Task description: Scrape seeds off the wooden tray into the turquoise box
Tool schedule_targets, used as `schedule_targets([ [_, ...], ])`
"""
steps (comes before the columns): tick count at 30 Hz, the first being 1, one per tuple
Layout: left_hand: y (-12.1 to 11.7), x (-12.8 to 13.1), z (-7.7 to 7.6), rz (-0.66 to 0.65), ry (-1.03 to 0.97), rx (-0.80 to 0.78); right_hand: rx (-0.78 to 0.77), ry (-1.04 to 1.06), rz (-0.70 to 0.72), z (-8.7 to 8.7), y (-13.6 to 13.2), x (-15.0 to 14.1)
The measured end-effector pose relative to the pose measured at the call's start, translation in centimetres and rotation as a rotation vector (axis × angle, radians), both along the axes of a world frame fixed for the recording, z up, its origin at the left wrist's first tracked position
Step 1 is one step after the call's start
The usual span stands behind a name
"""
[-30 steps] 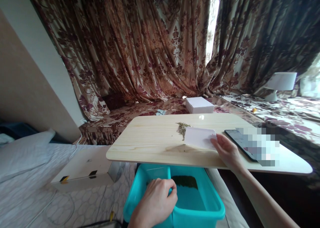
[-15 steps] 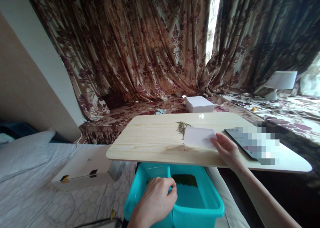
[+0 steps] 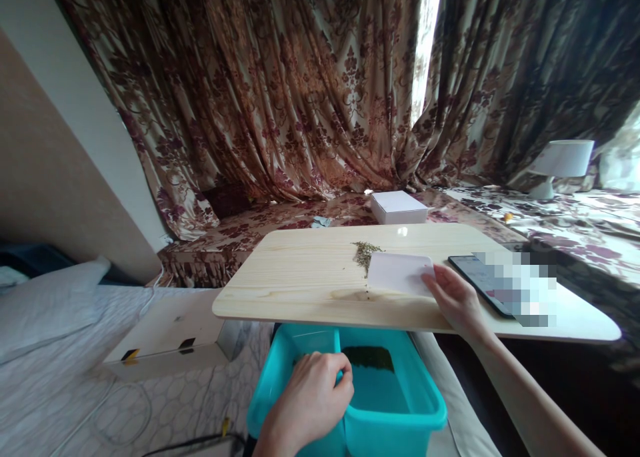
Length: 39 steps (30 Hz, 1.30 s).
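My right hand (image 3: 457, 300) grips the right end of a flat white card (image 3: 400, 273), thumb on its upper side. The card is just above or on the pale wooden board (image 3: 285, 270); I cannot tell which. Its left edge meets a small heap of greenish-brown grains (image 3: 366, 253), and a few stray grains lie nearer me. Below the board's front edge, my left hand (image 3: 320, 390) is curled over the divider of a turquoise two-part bin (image 3: 395, 422), fingertips hidden. A dark green layer of grains (image 3: 370, 359) lies in the bin's right compartment.
A tablet (image 3: 480, 283), partly blurred out, lies on the board's right side. Behind the board stands a white box (image 3: 399, 207). A larger white box (image 3: 165, 333) rests on the bed (image 3: 55, 390) at left. A lamp (image 3: 563, 160) stands far right, and patterned curtains (image 3: 300, 90) hang behind.
Both hands hold nearly the same places. The card and heap look unchanged, and the whole view has shifted very slightly.
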State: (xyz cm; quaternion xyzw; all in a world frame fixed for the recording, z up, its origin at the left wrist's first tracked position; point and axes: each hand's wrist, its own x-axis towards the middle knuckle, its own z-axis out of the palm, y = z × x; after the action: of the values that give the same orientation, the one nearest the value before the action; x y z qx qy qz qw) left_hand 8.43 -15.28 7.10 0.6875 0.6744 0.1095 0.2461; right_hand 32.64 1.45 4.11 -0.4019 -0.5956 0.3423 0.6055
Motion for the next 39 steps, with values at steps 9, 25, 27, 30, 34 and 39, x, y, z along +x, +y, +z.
schedule_targets([
  [9, -0.1, -0.3, -0.2, 0.002, 0.003, 0.012, 0.087, -0.096, -0.053, 0.0, 1.4, -0.4],
  [25, -0.2, -0.3, 0.0, -0.011, 0.016, -0.005, 0.092, -0.13, -0.006, 0.5, -0.3, -0.7],
  [27, -0.2, -0.3, 0.0, -0.012, 0.025, -0.005, 0.102, -0.155, -0.003, 0.5, -0.7, -0.7],
  [30, -0.2, -0.3, 0.0, -0.015, 0.023, -0.001, 0.128, -0.201, -0.031, 0.7, -1.2, -1.0],
  [34, -0.2, -0.4, 0.0, -0.02, 0.015, -0.001, 0.137, -0.209, -0.053, 1.1, -1.6, -1.0],
  [39, -0.2, -0.5, -0.1, -0.005, 0.008, 0.003, 0.123, -0.189, -0.049, 1.5, -1.9, -0.8],
])
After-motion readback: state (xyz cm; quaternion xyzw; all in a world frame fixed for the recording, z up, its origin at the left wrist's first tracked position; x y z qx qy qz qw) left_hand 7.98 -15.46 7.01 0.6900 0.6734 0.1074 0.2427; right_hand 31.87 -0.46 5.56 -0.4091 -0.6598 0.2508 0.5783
